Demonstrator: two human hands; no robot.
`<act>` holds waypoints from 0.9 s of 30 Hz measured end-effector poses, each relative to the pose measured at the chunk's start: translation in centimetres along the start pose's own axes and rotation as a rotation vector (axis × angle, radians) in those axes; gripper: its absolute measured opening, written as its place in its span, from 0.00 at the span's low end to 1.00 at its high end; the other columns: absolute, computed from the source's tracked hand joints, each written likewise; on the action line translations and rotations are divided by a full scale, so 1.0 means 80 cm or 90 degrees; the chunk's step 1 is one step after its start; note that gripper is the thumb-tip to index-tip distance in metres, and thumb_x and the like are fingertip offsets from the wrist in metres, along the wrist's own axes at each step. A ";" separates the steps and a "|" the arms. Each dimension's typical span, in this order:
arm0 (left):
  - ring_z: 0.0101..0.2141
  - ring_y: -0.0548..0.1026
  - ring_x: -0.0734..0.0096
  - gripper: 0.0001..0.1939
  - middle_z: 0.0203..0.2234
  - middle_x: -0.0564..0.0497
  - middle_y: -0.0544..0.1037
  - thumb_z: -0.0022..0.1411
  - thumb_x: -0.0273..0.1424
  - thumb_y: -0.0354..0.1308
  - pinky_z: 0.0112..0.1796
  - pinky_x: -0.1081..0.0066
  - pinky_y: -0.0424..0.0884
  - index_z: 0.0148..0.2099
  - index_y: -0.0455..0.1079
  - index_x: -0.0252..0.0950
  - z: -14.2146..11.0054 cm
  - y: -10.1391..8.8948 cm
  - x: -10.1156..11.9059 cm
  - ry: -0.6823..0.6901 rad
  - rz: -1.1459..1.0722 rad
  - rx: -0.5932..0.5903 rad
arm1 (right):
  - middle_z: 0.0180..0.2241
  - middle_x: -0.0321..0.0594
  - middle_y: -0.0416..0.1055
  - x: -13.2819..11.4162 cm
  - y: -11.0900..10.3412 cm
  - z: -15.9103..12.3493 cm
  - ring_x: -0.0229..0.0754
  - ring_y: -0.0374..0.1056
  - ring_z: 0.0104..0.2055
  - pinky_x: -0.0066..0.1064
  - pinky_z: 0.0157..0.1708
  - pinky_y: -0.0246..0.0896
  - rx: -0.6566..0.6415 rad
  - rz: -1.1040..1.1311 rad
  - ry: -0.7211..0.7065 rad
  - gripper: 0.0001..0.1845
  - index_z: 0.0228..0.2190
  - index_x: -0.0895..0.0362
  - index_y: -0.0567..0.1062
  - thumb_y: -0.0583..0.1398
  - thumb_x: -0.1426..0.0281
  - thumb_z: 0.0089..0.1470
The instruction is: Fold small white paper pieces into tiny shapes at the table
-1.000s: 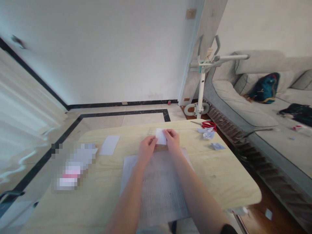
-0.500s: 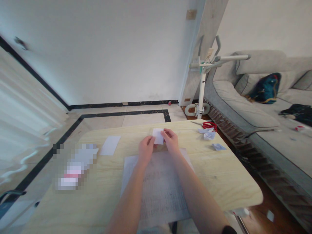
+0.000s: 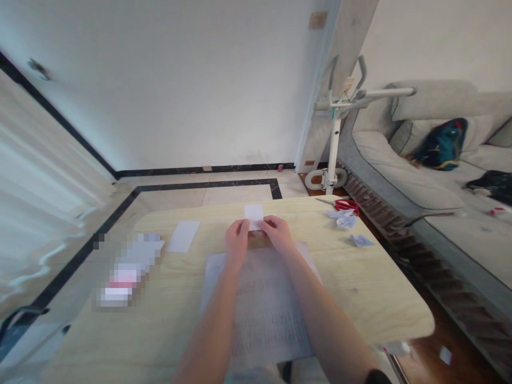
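Observation:
A small white piece of paper [image 3: 253, 214] is held up over the far part of the table. My left hand [image 3: 237, 239] pinches its lower left corner, thumb in front. My right hand [image 3: 277, 232] grips the lower right corner the same way. Whether the paper is folded I cannot tell. Beneath my forearms lies a large printed sheet [image 3: 268, 304], partly covered by them. A white sheet of paper [image 3: 184, 236] rests flat on the table to the left of my hands.
Red-handled scissors [image 3: 346, 205] lie at the table's far right corner, beside crumpled paper scraps [image 3: 344, 220] and another scrap [image 3: 361, 240]. A pixelated item [image 3: 124, 282] is on the left. Beyond the wooden table [image 3: 368, 298] are a grey sofa [image 3: 408, 176] and a white exercise stand [image 3: 333, 144].
The small paper has risen a little and shifted left in my fingers. My right hand now grips it lower, at its bottom corner. The whole view has tilted slightly.

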State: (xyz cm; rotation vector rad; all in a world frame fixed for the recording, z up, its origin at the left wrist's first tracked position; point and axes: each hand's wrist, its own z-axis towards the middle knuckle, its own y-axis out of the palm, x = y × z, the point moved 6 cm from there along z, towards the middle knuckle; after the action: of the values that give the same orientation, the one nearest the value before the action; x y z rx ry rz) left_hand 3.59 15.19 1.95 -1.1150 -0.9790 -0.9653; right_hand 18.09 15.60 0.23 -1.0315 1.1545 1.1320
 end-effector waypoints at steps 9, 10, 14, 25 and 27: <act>0.21 0.72 0.72 0.15 0.18 0.51 0.74 0.59 0.38 0.51 0.25 0.74 0.66 0.33 0.72 0.32 0.000 0.003 -0.006 -0.050 -0.021 -0.012 | 0.14 0.31 0.64 0.005 0.000 0.001 0.35 0.58 0.18 0.28 0.22 0.51 -0.003 -0.004 0.003 0.12 0.21 0.56 0.72 0.61 0.61 0.45; 0.21 0.72 0.72 0.15 0.18 0.51 0.74 0.59 0.38 0.51 0.25 0.74 0.66 0.33 0.72 0.32 0.000 0.003 -0.006 -0.047 -0.024 -0.012 | 0.14 0.31 0.64 0.005 0.000 0.001 0.35 0.58 0.18 0.28 0.22 0.51 -0.004 -0.003 0.002 0.12 0.21 0.56 0.72 0.61 0.61 0.45; 0.23 0.73 0.71 0.14 0.20 0.50 0.76 0.58 0.38 0.51 0.27 0.73 0.67 0.32 0.72 0.32 -0.001 0.002 0.000 -0.021 -0.020 -0.009 | 0.14 0.31 0.63 0.002 0.000 0.001 0.35 0.58 0.19 0.27 0.22 0.51 -0.006 -0.005 -0.003 0.12 0.20 0.56 0.73 0.60 0.61 0.46; 0.22 0.71 0.72 0.13 0.20 0.51 0.75 0.58 0.37 0.52 0.26 0.74 0.65 0.31 0.71 0.32 -0.001 0.001 0.000 -0.021 -0.019 -0.008 | 0.15 0.32 0.63 -0.003 0.001 0.000 0.35 0.58 0.19 0.27 0.22 0.51 -0.017 -0.035 -0.010 0.13 0.19 0.57 0.71 0.59 0.62 0.48; 0.22 0.71 0.72 0.14 0.19 0.51 0.74 0.58 0.37 0.52 0.26 0.75 0.65 0.31 0.71 0.32 -0.001 0.000 0.001 -0.011 -0.021 -0.005 | 0.14 0.32 0.62 -0.005 0.001 0.000 0.35 0.58 0.19 0.27 0.23 0.51 -0.017 -0.049 -0.020 0.14 0.18 0.57 0.70 0.59 0.62 0.48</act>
State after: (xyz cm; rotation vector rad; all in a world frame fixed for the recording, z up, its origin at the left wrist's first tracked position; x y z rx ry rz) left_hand 3.63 15.11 2.03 -1.1188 -1.0109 -0.9886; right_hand 17.98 15.54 0.62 -1.0670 1.0682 1.1017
